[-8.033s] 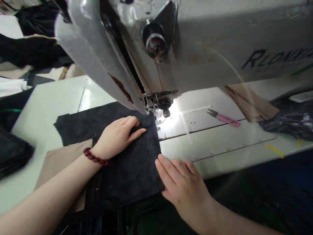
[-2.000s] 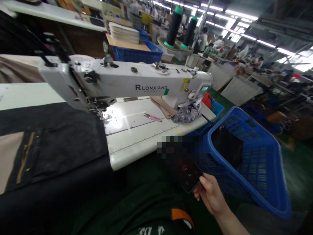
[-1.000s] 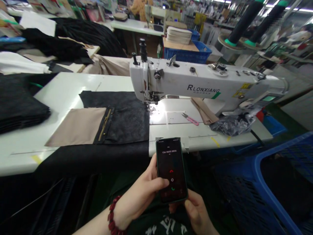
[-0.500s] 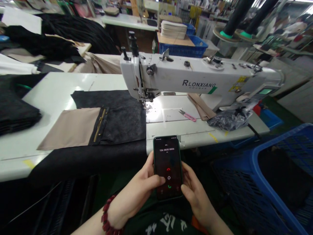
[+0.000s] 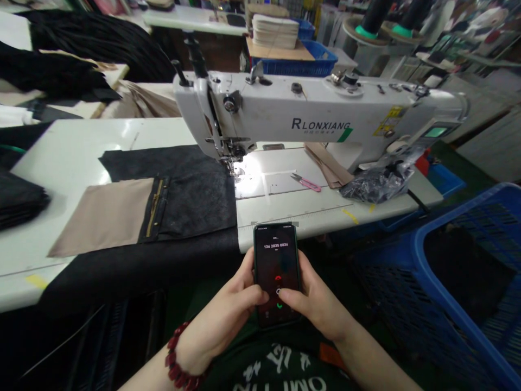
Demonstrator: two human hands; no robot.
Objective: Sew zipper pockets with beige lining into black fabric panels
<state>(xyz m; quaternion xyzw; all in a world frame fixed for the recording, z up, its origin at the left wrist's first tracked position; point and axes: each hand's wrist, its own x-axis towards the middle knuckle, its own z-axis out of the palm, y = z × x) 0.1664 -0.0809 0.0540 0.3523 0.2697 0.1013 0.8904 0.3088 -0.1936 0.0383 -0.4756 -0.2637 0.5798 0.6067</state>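
Your left hand (image 5: 222, 312) and right hand (image 5: 313, 301) are together, clamped on a phone (image 5: 277, 266) just below the surface (image 5: 317, 217).

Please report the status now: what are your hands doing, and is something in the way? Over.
Left hand and right hand holding phone, right thumb at the screen. Call screen showing. Sewing machine and dark cloth ahead, blue basket at right, hands off them.

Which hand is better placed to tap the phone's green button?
Probably the right hand: its thumb lies over the phone screen just above the green button, while the thumb of the left hand stops nearer the edge.
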